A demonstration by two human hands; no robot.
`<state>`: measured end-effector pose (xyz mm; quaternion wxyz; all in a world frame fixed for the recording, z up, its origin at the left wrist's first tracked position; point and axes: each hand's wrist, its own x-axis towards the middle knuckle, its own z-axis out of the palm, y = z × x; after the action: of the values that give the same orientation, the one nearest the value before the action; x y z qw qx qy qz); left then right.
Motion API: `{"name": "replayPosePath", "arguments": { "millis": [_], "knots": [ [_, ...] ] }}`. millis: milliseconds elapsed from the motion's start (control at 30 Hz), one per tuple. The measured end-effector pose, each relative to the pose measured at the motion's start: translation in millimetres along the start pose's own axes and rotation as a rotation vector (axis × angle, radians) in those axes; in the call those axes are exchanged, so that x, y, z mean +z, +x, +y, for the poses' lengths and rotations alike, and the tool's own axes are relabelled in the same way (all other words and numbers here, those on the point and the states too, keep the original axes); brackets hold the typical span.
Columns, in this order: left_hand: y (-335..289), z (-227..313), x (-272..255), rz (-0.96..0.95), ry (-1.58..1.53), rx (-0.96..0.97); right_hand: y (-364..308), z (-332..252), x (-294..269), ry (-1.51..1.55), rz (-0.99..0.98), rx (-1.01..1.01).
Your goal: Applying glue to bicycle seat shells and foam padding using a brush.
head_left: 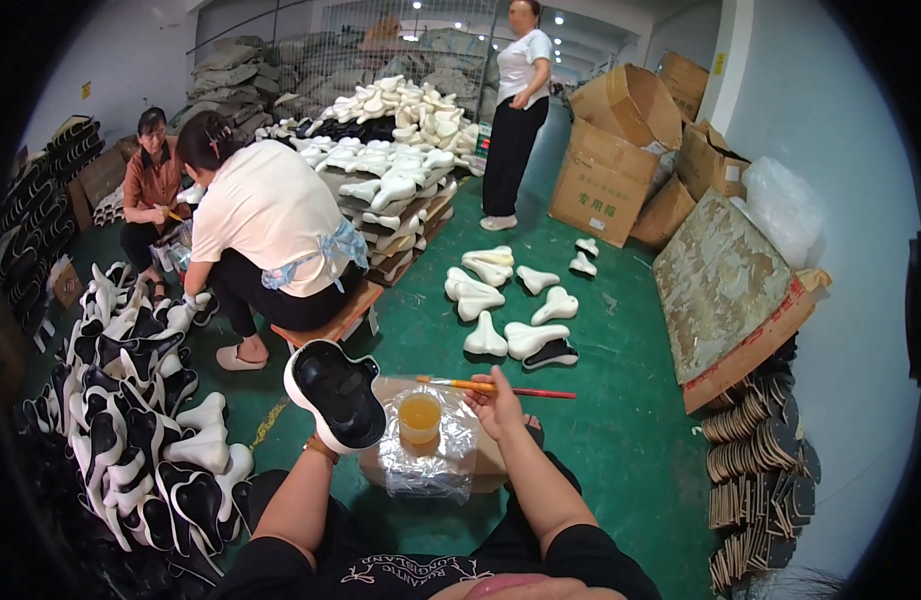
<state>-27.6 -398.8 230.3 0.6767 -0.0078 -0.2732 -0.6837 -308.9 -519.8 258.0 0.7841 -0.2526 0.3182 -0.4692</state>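
Left hand (328, 436) has a bike saddle (333, 392) gripped from below, white shell around the outside, black hollowed underside facing up. Most of the fingers are hidden behind it, so can't tell exactly how they're wrapped. The saddle's up in the air around the far left corner of the low brown bench (491, 456), tilted a bit.

Right hand (497, 406) is pinched pretty narrow on a brush (471, 384), kinda like a pen. Bristles point left, over by the bench's far edge, orange handle nearer the bristles, red end sticking out past the far right corner. Brush and saddle are apart, though not by much.

Between the two hands there's a clear cup of amber liquid (420, 418) on the bench, closer to the far edge than the near one. It's sitting on crinkly clear plastic (431, 470) that droops over the near edge.

Past the far right corner, a loose bunch of white saddles (486, 334) is lying on the green floor (621, 325). Off the left side there's a big messy heap of black-and-white ones (131, 430). Way right, against the wall, stacks of dark plates with tan edges (756, 440). Farther back, one person in a pale top (271, 210) sits low by the heap and another stands (523, 75) near the cardboard boxes (603, 180).
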Motion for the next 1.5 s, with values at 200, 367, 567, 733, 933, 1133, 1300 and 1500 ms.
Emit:
{"name": "replayPosePath", "arguments": {
  "millis": [200, 367, 567, 733, 933, 1133, 1300, 1500],
  "knots": [
    [9.1, -0.2, 10.2, 0.13, 0.2, 0.184, 33.5, -42.0, -3.0, 0.18, -0.002, -0.013],
    [-6.4, 8.1, 7.4, 0.179, 0.321, 0.179, 44.1, -57.7, 11.5, 0.254, 0.016, 0.007],
    [-3.5, 7.4, 8.1, 0.125, 0.281, 0.145, 22.0, -54.5, 5.5, 0.185, -0.032, 0.037],
    [1.7, 0.2, 15.7, 0.262, 0.55, 0.262, 5.9, -70.9, 11.5, 0.173, -0.024, 0.008],
    [-0.7, 11.8, 30.3, 0.263, 0.668, 0.242, -34.0, -152.7, 109.1, 0.237, -0.305, -0.49],
    [24.6, 7.9, 66.6, 0.267, 0.974, 0.294, 9.8, -265.3, 185.3, 0.201, -0.412, -0.777],
    [30.8, 11.3, 61.4, 0.342, 0.834, 0.107, 40.9, -292.5, 211.9, -0.018, -0.213, -0.826],
    [9.0, 6.4, 50.9, 0.242, 0.65, 0.186, 31.6, -157.8, 104.7, -0.05, -0.222, -0.486]
  ]
}}
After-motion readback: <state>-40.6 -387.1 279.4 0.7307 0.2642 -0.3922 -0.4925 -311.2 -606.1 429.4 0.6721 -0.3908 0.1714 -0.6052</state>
